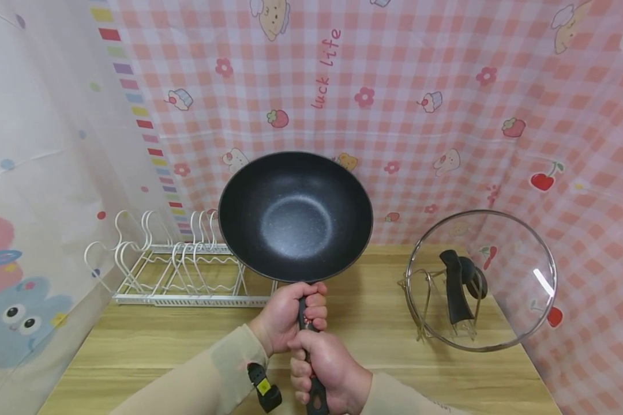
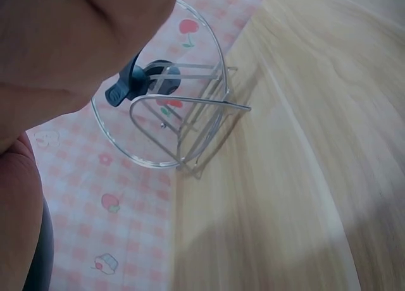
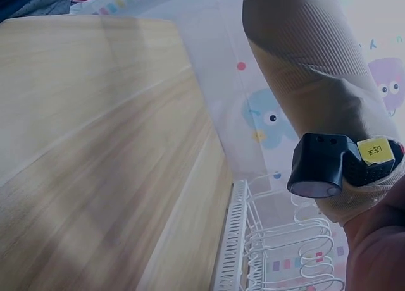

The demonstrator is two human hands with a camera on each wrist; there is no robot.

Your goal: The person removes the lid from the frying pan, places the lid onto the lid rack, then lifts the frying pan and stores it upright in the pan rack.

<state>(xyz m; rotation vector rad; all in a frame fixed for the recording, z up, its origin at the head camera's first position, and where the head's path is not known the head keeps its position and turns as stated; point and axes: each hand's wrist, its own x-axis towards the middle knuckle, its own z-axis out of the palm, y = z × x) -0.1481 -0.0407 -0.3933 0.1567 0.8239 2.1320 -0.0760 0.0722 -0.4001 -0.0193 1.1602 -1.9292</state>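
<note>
A black wok point(image 1: 296, 219) is held up over the table, its dark inside facing me in the head view. My left hand point(image 1: 285, 317) grips its black handle close to the pan. Just below, my right hand point(image 1: 329, 369) wraps round the same handle, whose holed end point(image 1: 316, 400) sticks out beneath the fist. In the left wrist view the left hand point(image 2: 76, 50) fills the upper left corner, and a dark strip shows at the lower left edge. The right wrist view shows the left forearm's sleeve point(image 3: 310, 69) and part of a hand at the right edge.
A white wire dish rack point(image 1: 187, 300) stands at the back left of the wooden table point(image 1: 374, 323). At the right, a glass lid point(image 1: 514, 276) with a black handle leans upright in a metal wire stand point(image 1: 426, 311). Pink checked cloth point(image 1: 311, 75) hangs behind.
</note>
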